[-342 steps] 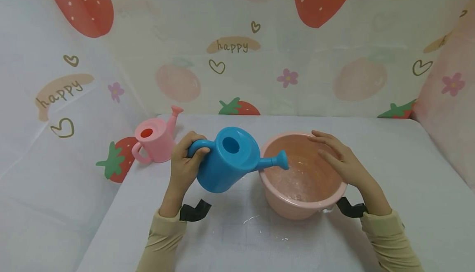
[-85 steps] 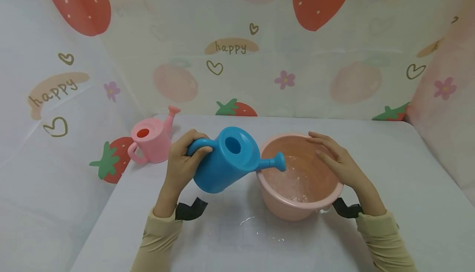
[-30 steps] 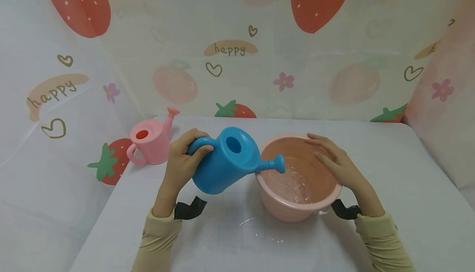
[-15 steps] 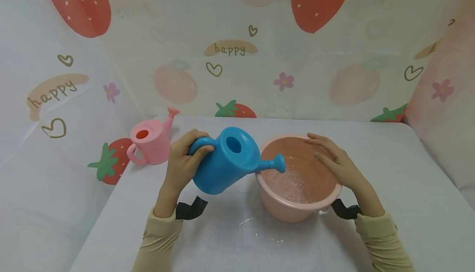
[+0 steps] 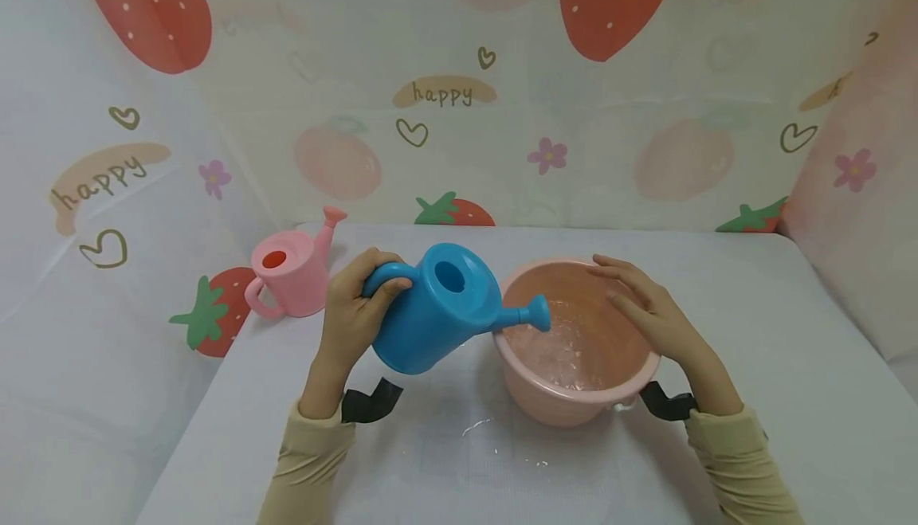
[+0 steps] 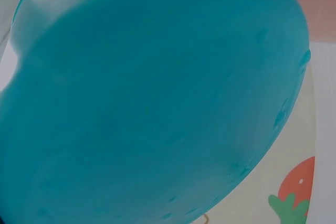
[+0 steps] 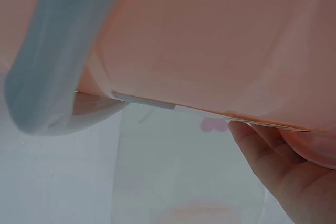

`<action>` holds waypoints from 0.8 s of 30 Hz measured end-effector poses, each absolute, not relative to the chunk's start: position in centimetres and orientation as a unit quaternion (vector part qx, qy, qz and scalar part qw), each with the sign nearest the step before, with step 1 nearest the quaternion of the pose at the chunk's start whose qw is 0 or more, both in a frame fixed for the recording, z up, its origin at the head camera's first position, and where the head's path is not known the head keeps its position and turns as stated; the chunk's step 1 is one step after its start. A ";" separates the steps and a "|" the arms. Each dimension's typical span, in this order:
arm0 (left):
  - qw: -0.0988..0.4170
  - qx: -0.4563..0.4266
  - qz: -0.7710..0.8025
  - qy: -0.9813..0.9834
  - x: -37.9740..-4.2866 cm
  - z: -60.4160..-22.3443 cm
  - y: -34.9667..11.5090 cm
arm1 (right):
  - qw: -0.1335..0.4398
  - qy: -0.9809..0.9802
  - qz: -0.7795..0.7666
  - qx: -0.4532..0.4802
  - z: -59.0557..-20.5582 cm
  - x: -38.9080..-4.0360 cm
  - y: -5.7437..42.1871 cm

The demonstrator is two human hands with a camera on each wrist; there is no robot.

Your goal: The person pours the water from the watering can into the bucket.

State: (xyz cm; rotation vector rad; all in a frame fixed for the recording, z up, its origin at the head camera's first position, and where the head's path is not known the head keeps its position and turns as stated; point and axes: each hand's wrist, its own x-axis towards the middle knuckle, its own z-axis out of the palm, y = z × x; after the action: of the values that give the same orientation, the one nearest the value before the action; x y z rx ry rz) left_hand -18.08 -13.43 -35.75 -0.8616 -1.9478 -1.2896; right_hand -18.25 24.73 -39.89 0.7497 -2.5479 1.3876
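My left hand (image 5: 356, 310) grips the handle of a blue watering can (image 5: 430, 326), tilted in the air with its spout to the right. The spout's sprinkler head (image 5: 538, 313) is over the near left part of a pink bucket (image 5: 566, 407). Bubbles and ripples show on the shallow water (image 5: 562, 346) inside. The can's blue wall (image 6: 157, 103) fills most of the left wrist view. At the bucket's right side my right hand (image 5: 656, 314) holds the rim, thumb inside and fingers along the outer side. Those fingers (image 7: 268, 163) show at the wall in the right wrist view.
A pink watering can (image 5: 294, 274) stands at the back left of the white table (image 5: 774, 334). Water drops (image 5: 476, 427) lie in front of the bucket. Strawberry-printed sheets (image 5: 595, 111) hang behind and at both sides.
The head view has shifted slightly. Both hands, the blue watering can and the bucket keep nearly the same places; the ripples and bubbles in the bucket's water differ from frame to frame.
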 end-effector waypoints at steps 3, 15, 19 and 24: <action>0.323 -0.328 -0.489 -0.741 -18.1 -35.8 -13.4 | 0.073 -0.848 0.462 0.249 -39.9 -18.3 24.7; 0.322 -0.331 -0.483 -0.744 -18.1 -35.5 -13.4 | 0.071 -0.849 0.461 0.248 -39.9 -18.3 24.7; 0.323 -0.329 -0.478 -0.748 -18.0 -35.4 -13.3 | 0.071 -0.849 0.460 0.248 -39.9 -18.3 24.7; 0.323 -0.329 -0.477 -0.748 -17.9 -35.4 -13.3 | 0.070 -0.849 0.462 0.248 -39.9 -18.2 24.7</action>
State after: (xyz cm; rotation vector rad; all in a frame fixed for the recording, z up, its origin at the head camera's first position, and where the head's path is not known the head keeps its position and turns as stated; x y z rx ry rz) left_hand -17.94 -13.28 -35.36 -0.8640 -1.9631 -1.2521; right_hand -18.23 24.73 -39.86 0.7471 -2.5530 1.3900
